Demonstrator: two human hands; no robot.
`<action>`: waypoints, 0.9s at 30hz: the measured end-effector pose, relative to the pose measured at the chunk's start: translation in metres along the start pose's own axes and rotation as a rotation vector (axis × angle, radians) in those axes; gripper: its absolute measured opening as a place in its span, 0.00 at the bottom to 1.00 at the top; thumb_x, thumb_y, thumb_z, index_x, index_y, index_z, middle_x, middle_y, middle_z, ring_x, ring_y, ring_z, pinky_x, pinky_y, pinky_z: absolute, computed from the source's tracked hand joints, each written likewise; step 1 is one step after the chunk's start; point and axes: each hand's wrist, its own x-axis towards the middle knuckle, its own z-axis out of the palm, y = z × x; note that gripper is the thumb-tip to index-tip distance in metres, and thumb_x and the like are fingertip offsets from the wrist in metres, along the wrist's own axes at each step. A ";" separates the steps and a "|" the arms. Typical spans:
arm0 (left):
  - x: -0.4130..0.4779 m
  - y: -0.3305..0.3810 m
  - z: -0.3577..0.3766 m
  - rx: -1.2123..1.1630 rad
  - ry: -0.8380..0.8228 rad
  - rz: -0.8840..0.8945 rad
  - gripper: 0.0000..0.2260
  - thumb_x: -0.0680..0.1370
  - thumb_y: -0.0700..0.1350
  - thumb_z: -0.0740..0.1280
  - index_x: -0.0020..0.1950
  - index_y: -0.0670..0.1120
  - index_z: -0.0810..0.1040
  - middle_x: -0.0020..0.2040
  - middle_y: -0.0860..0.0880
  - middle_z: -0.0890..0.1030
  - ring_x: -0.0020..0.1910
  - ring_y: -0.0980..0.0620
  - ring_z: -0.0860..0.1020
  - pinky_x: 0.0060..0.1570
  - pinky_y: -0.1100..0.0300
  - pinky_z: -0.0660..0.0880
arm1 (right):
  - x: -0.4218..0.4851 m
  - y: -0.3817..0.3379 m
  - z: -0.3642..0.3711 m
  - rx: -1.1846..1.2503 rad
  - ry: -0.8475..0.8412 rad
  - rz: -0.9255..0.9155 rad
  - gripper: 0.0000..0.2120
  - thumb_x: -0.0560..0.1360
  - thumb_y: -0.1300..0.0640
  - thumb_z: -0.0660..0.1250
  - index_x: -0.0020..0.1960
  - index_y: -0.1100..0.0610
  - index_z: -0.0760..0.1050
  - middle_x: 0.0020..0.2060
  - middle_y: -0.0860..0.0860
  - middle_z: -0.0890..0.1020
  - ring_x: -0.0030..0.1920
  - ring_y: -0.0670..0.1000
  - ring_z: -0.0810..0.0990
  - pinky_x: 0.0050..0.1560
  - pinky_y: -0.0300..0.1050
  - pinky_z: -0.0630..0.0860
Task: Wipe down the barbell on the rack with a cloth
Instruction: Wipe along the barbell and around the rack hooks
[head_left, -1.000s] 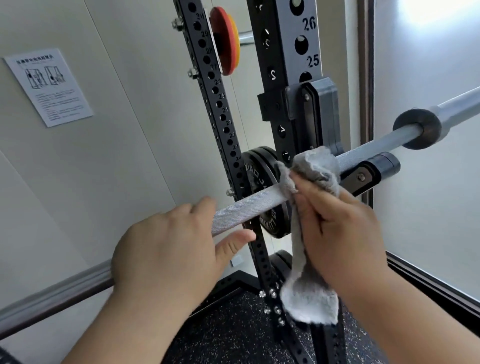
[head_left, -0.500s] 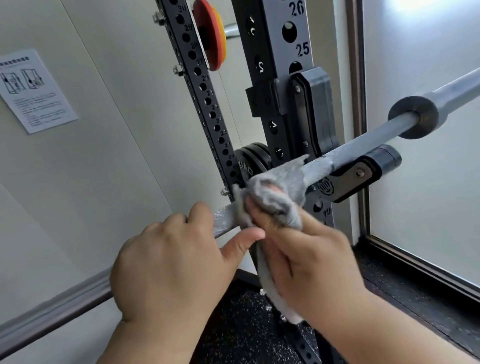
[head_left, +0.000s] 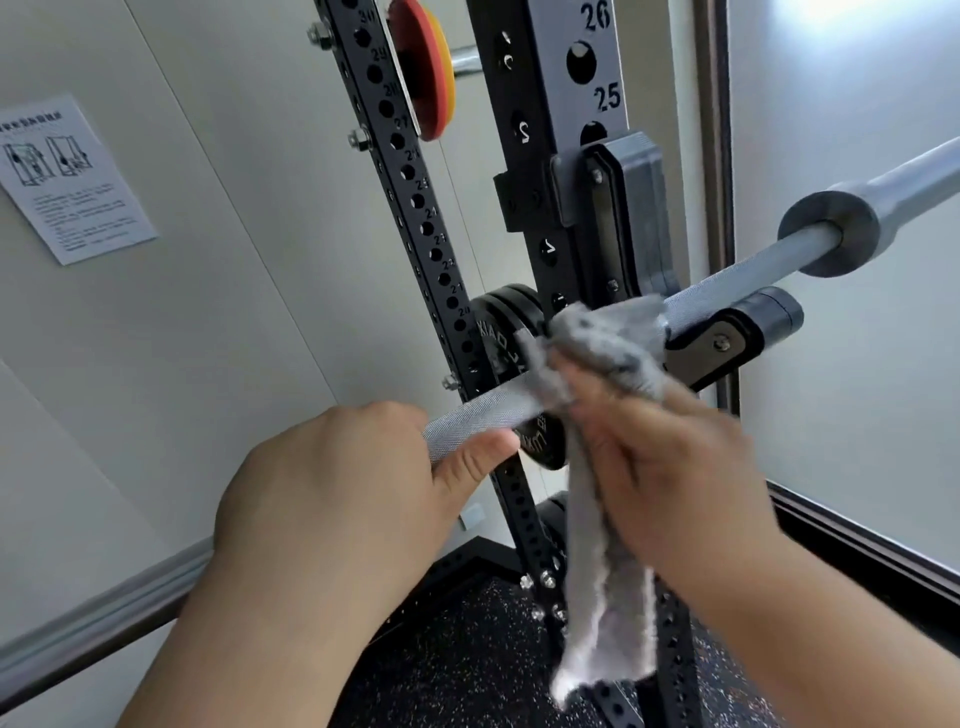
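The barbell (head_left: 478, 415) is being carried on the rack's hook (head_left: 727, 338), and the wiping is judged as only partly done, near that hook. The bar is being gripped by the left hand (head_left: 337, 493). The grey cloth (head_left: 608, 343) is being clamped around it by the right hand (head_left: 675, 467). The 2 bar ends are being cut off.

A printed instruction sheet (head_left: 78, 176) with two small diagrams was stuck on the pale wall (head_left: 234, 312) at the upper left. A red and orange disc (head_left: 428, 73) hung edge-on near the top, on a chrome peg (head_left: 464, 56). Lower down, black weight plates (head_left: 504, 319) with raised lettering stood on edge. A grey rail (head_left: 104, 618) ran along the wall at the lower left. The floor (head_left: 457, 654) was black speckled rubber. A frosted pane (head_left: 857, 405) in a dark frame (head_left: 862, 545) filled the right.
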 end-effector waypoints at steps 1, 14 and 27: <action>0.000 0.001 -0.002 0.003 -0.013 -0.006 0.42 0.66 0.82 0.34 0.36 0.50 0.72 0.27 0.52 0.76 0.28 0.52 0.75 0.28 0.59 0.70 | 0.003 0.006 -0.005 -0.012 0.040 0.082 0.12 0.83 0.54 0.66 0.64 0.43 0.79 0.53 0.40 0.80 0.37 0.49 0.84 0.38 0.47 0.85; 0.006 0.002 -0.017 -0.040 -0.292 -0.031 0.44 0.52 0.88 0.53 0.37 0.49 0.72 0.30 0.51 0.77 0.30 0.51 0.76 0.33 0.57 0.72 | -0.004 0.003 -0.006 -0.045 0.088 0.160 0.11 0.80 0.56 0.69 0.61 0.52 0.85 0.52 0.40 0.81 0.39 0.45 0.83 0.39 0.39 0.82; 0.015 -0.006 -0.014 -0.161 -0.309 0.035 0.42 0.60 0.85 0.44 0.36 0.48 0.73 0.28 0.52 0.74 0.27 0.50 0.72 0.32 0.56 0.70 | -0.019 -0.018 0.010 0.134 -0.022 0.077 0.11 0.81 0.58 0.68 0.60 0.51 0.84 0.51 0.44 0.85 0.40 0.47 0.85 0.36 0.40 0.84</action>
